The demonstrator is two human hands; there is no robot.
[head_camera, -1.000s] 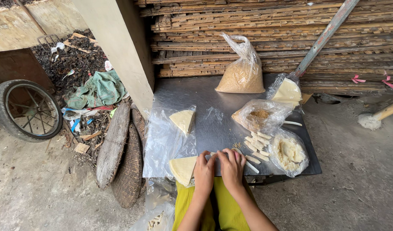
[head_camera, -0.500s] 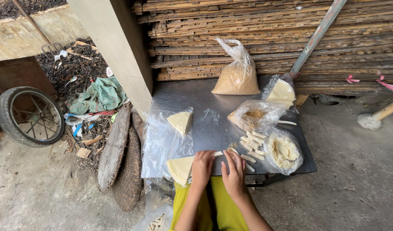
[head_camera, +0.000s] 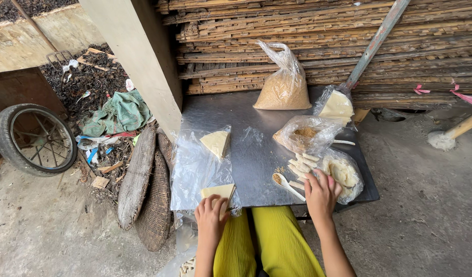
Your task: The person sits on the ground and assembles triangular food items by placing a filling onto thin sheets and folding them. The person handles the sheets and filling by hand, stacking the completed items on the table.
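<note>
The person sits at the near edge of a dark metal surface, legs in yellow trousers below it. The left hand rests on a pale folded wrapper lying on a clear plastic sheet at the near left edge; its grip appears closed on the wrapper's near corner, though the fingers hide the contact. The right hand lies with fingers spread over a row of small pale rolled pieces, grip apart, clamped on nothing. A spoon lies just left of it. A second triangular wrapper sits farther back. A bag of brown grain stands at the rear.
</note>
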